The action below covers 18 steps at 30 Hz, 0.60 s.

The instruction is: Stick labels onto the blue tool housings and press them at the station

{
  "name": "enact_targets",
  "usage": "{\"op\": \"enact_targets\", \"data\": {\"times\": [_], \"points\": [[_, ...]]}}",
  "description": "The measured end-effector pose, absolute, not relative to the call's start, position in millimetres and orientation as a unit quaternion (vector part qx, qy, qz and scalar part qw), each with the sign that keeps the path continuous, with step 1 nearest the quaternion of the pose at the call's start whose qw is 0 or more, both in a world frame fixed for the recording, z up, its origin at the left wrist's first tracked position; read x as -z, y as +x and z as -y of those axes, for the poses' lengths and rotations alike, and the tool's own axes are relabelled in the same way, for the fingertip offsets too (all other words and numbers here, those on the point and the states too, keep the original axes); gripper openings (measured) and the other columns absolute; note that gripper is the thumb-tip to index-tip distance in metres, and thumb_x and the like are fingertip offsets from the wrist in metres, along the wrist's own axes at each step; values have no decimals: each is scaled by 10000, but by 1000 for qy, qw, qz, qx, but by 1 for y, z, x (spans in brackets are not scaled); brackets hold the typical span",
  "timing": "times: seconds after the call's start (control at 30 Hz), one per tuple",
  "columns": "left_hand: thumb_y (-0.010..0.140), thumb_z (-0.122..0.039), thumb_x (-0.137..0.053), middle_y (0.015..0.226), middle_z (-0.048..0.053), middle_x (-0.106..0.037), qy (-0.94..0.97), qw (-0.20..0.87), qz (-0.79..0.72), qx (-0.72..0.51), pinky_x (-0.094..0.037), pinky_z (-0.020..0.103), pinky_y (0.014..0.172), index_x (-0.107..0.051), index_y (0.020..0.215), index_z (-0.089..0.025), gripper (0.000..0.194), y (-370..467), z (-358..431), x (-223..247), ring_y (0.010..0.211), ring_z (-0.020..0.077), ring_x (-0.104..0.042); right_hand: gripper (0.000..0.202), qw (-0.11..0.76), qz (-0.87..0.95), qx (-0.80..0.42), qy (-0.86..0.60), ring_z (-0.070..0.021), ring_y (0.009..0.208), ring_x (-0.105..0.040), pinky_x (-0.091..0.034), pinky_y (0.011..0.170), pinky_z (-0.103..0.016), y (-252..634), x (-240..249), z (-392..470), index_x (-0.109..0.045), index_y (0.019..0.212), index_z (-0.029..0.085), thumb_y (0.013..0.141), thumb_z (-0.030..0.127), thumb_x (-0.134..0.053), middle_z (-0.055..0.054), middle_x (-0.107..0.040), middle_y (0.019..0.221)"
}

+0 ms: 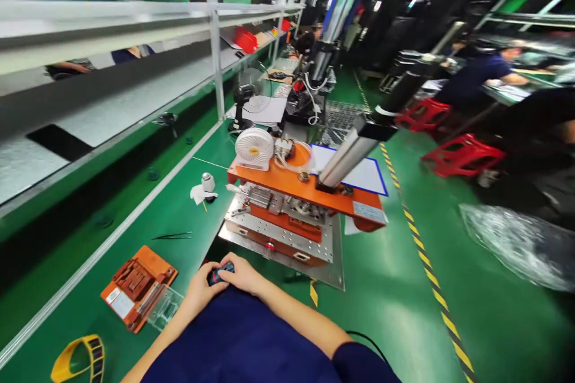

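Observation:
Close to the body, my left hand (203, 283) and my right hand (241, 274) grip a small dark blue object (220, 274) with a reddish mark between them. The fingers of both hands are bent around it, and the thumbs rest on its near side. To the left of the hands, an orange fixture (139, 287) with a clear plastic part (166, 307) lies on the green table (179, 263). Ahead and to the right stands an orange and metal press machine (287, 215).
Black tweezers (172, 235) and a small bottle (207, 182) with white tissue lie on the table. A yellow strap (72, 359) is at the lower left. A white fan (254, 148) sits on the machine. Metal shelving (215, 60) runs along the left. Red stools (465, 154) and seated people are at the right.

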State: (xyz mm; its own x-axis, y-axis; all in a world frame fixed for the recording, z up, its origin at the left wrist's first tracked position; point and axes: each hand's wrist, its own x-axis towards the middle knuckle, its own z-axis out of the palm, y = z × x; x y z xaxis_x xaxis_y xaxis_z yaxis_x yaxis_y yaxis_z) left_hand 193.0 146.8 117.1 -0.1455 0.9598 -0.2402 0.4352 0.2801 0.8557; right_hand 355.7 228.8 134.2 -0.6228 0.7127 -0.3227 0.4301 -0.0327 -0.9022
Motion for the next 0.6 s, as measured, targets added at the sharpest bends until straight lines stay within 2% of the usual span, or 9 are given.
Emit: {"op": "enact_targets", "data": {"times": [0.17,0.4,0.6], "points": [[698,-421,-746,1090,93,-717,529,419,-673,-304,-473,414,955,-653,1073,-187,453,197,-150,-115,1016,283,-657,190,130,673,-590,-427,-150,820,-569,-398,740,-261,363,-129,-229,-650,971,202,786,210,-694,6,-655,895],[673,-315,-771,1106,87,-711,516,418,-684,-302,-472,376,942,-668,1069,-180,430,204,-151,-117,1037,272,-653,170,126,680,-593,-414,-175,892,-589,-416,801,-287,369,-125,-231,-638,986,195,818,213,-659,-21,-668,962],[696,-335,-766,1049,61,-719,516,425,-679,-303,-471,343,896,-669,1053,-189,398,207,-153,-115,986,257,-657,173,123,680,-591,-416,-189,913,-605,-426,817,-303,371,-121,-233,-634,990,198,823,242,-652,-30,-678,986]]}}
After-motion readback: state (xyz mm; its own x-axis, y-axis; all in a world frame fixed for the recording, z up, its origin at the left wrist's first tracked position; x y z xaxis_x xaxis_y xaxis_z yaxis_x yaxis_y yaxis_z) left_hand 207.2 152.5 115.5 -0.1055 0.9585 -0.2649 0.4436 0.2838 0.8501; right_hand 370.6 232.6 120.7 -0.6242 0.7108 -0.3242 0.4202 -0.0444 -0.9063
